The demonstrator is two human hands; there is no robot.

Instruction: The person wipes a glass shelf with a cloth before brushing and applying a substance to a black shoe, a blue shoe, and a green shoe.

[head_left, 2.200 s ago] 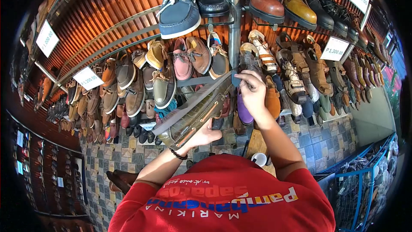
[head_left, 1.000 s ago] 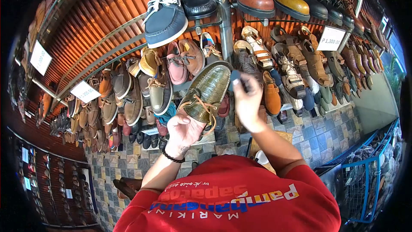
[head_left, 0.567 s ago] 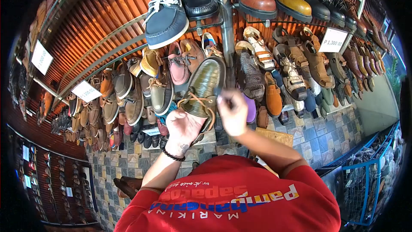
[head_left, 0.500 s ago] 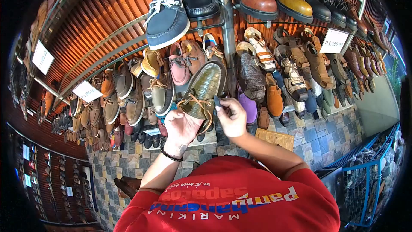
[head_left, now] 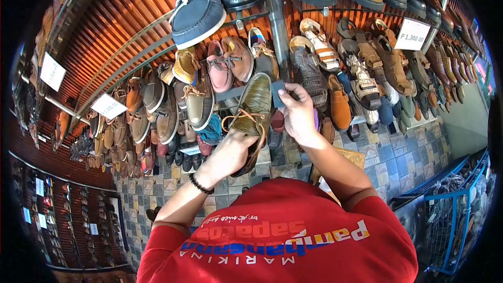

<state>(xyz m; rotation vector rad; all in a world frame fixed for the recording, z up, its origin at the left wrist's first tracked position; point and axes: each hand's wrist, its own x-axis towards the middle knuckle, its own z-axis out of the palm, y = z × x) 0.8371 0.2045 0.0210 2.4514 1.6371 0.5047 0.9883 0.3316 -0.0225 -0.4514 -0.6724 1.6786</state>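
An olive-green boat shoe (head_left: pixel 253 97) with tan laces is held up in front of the shelves, toe pointing away from me. My left hand (head_left: pixel 234 149) grips it from the heel end, its fingers hidden inside the shoe's opening. Just right of the toe, my right hand (head_left: pixel 299 115) pinches a small flat dark grey piece (head_left: pixel 278 94) with squared edges, close against the shoe's side; I cannot tell its material.
Boat shoes and loafers (head_left: pixel 198 107) fill the rack behind on the left, sandals (head_left: pixel 361 68) the right. A navy shoe (head_left: pixel 196 13) sits on the upper shelf by a metal post (head_left: pixel 277 26). Price cards (head_left: pixel 413 34) stand among them. A blue wire rack (head_left: pixel 453 220) is at right.
My left hand has turned over from an upturned palm, its fingers now in the shoe. The shoe is more upright. My right hand has risen, with more of the grey piece showing.
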